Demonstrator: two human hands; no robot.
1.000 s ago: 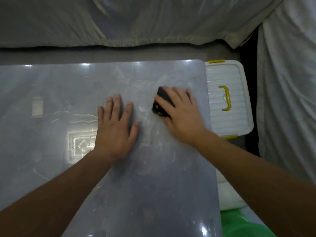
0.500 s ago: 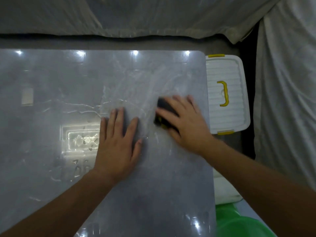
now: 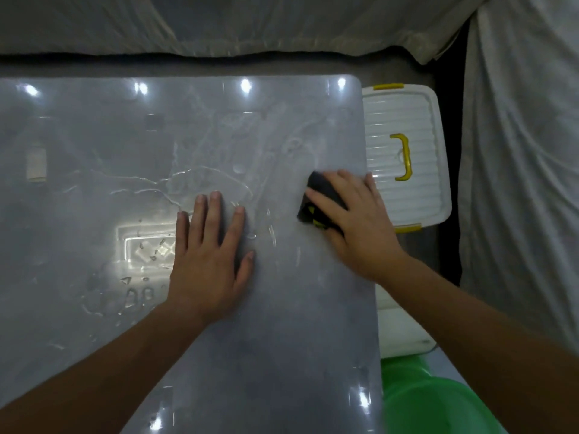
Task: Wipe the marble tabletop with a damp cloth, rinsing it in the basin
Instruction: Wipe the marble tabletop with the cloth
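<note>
Head view: my left hand (image 3: 210, 264) lies flat at frame centre, fingers straight and slightly apart, on the wet marble tabletop (image 3: 282, 339). My right hand (image 3: 354, 223) presses extended fingers on the dark cloth (image 3: 316, 198), centre right near the tabletop's right edge. The green basin (image 3: 432, 402) sits lower right.

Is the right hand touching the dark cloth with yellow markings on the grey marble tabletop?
Touching. The head view shows the right hand lying flat across the dark cloth, pressing it onto the marble tabletop.
</note>
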